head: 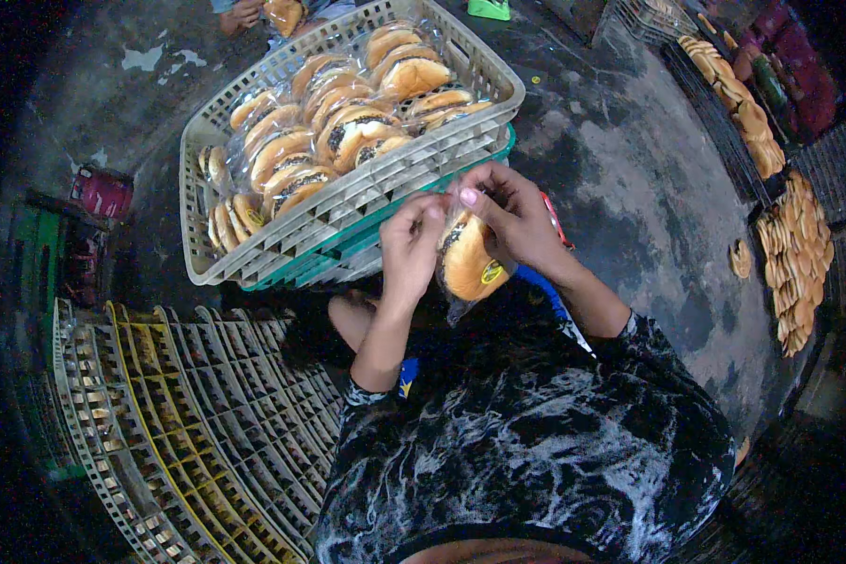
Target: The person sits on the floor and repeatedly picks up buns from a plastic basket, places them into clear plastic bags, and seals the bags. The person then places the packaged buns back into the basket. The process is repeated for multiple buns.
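Note:
A round filled bun (469, 262) in a clear plastic bag with a yellow sticker hangs between my hands, its dark filling showing along one side. My left hand (414, 229) pinches the gathered top of the bag from the left. From the right, my right hand (511, 211) holds the same bag end between thumb and fingers. Just beyond them, a whitish plastic crate (352, 180) holds many bagged filled buns (356, 134) in rows. It rests on further stacked crates, one of them green (324, 247).
Tall stacks of white and yellow crates (204, 423) stand at the lower left. Rows of unbagged buns (797, 261) lie at the right, with a single bun (739, 258) on the floor side. Another person's hand (243, 15) is near a bagged bun at the top. A red container (102, 192) stands left.

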Demonstrator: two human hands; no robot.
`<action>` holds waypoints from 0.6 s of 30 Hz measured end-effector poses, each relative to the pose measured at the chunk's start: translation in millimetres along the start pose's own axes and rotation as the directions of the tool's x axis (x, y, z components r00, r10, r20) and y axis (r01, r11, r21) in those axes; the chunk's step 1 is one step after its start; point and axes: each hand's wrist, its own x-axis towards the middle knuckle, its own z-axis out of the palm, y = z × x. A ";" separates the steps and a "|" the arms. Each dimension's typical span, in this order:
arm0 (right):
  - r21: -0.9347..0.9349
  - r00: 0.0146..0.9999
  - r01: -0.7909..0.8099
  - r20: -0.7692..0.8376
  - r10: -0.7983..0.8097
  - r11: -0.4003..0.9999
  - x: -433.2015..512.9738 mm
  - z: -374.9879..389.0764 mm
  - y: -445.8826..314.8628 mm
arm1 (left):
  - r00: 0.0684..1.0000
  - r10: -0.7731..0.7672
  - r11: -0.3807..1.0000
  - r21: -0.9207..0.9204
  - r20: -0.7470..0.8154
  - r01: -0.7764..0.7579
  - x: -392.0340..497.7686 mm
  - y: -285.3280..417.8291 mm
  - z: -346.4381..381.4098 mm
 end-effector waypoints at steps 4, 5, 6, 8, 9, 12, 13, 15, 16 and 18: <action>-0.342 1.000 -0.030 -0.015 0.027 0.939 -0.9 -7.8 2.6 | 0.997 0.080 0.990 0.115 -0.011 -0.078 -4.6 -3.9 6.0; -0.451 0.999 -0.014 0.021 0.026 0.892 0.0 -12.4 6.7 | 0.997 0.075 0.992 0.107 -0.014 -0.073 -1.5 -5.6 5.3; -0.553 0.998 0.009 0.055 0.026 0.833 2.7 -17.6 12.3 | 0.997 0.057 0.989 0.134 0.051 -0.063 1.6 -7.1 2.4; -0.663 0.990 0.111 0.143 -0.021 0.740 4.0 -19.8 16.6 | 0.997 0.004 0.976 0.218 0.072 -0.020 1.4 -13.1 -0.2; -0.731 0.982 0.162 0.189 -0.032 0.663 2.7 -26.1 24.2 | 0.995 -0.028 0.966 0.257 0.091 0.004 1.4 -17.2 1.6; -0.754 0.971 0.166 0.236 0.027 0.635 -7.7 -38.3 37.8 | 0.955 -0.115 0.765 0.638 0.272 -0.090 6.5 -24.8 0.1; -0.782 0.973 0.178 0.232 0.013 0.597 -15.4 -39.2 43.7 | 0.943 -0.134 0.677 0.724 0.303 -0.136 8.2 -31.9 1.8; -0.831 0.976 0.198 0.219 -0.022 0.519 -31.0 -31.3 58.9 | 0.875 -0.380 0.806 0.572 0.299 0.154 12.5 -43.8 3.0; -0.907 0.966 0.241 0.259 0.006 0.346 -40.6 -28.5 57.2 | 0.835 -0.472 0.814 0.503 0.282 0.290 16.9 -54.6 6.2; -0.892 0.977 0.183 0.212 0.027 0.413 -49.0 -31.0 62.7 | 0.760 -0.591 0.761 0.498 0.270 0.416 20.0 -69.1 15.1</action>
